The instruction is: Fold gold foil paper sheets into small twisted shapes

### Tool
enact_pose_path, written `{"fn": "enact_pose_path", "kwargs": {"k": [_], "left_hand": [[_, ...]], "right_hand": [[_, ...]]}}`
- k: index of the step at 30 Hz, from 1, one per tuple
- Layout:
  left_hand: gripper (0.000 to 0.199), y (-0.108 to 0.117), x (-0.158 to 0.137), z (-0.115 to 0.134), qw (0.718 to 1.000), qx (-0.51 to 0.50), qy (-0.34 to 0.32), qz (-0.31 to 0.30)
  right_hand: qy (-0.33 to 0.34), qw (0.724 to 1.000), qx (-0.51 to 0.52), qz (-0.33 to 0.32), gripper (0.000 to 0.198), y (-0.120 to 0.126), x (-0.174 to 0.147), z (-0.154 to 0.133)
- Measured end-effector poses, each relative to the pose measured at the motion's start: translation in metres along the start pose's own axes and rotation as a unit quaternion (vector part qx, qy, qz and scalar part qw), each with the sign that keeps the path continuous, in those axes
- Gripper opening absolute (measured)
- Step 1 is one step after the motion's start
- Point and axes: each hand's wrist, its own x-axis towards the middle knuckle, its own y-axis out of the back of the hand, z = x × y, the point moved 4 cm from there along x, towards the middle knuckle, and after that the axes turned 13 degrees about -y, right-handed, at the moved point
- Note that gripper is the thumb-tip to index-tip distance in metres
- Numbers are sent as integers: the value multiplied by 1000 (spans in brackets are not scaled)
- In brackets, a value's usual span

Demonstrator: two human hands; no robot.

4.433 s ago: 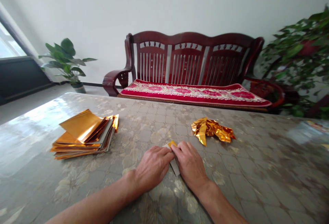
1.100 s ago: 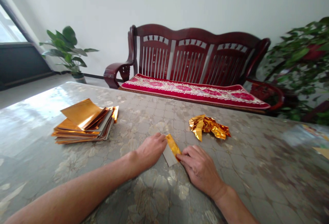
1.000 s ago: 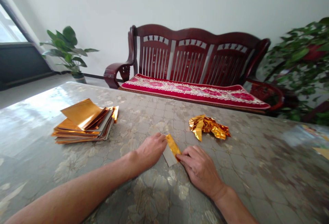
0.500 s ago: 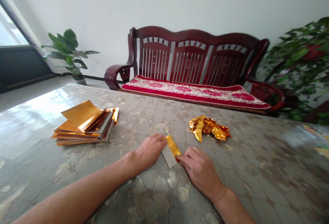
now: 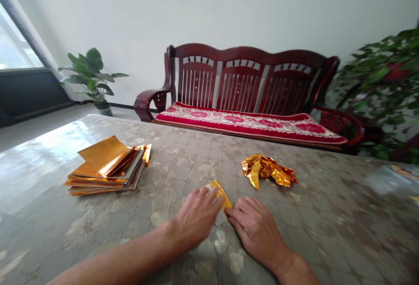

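A folded strip of gold foil paper [image 5: 226,202] lies aslant on the patterned tabletop, right in front of me. Across its left side rests my left hand [image 5: 199,213], flat, its fingers stretched out and a little apart; they hide much of the paper. The thumb and fingers of my right hand [image 5: 257,230] pinch the strip's near right edge. Off to the left is a loose stack of gold foil sheets [image 5: 98,176], some showing grey undersides. A crumpled piece of gold foil [image 5: 268,171] lies beyond my right hand.
At the table's right end lies a clear plastic bag [image 5: 386,180]. Past the far edge stands a dark red wooden bench [image 5: 240,73] with a red floral cushion [image 5: 248,121]. Potted plants flank it: one at left [image 5: 93,75], a leafy one at right [image 5: 386,66].
My left hand has come off the strip's far end and spread flat over its left part. The right hand keeps its pinch. The whole view has tilted up slightly.
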Motion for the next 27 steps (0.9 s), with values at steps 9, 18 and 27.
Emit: {"fn": "enact_pose_path", "kwargs": {"k": [9,18,27], "left_hand": [[28,4,7,5,999,28,4,19],[35,-4,10,6,997,65,19,31],[42,-11,11,8,996,73,48,28]], "right_hand": [[-3,1000,-1,7,17,-2,0,0],[-14,1000,1,7,18,-2,1,0],[-22,999,16,19,20,-1,2,0]]}}
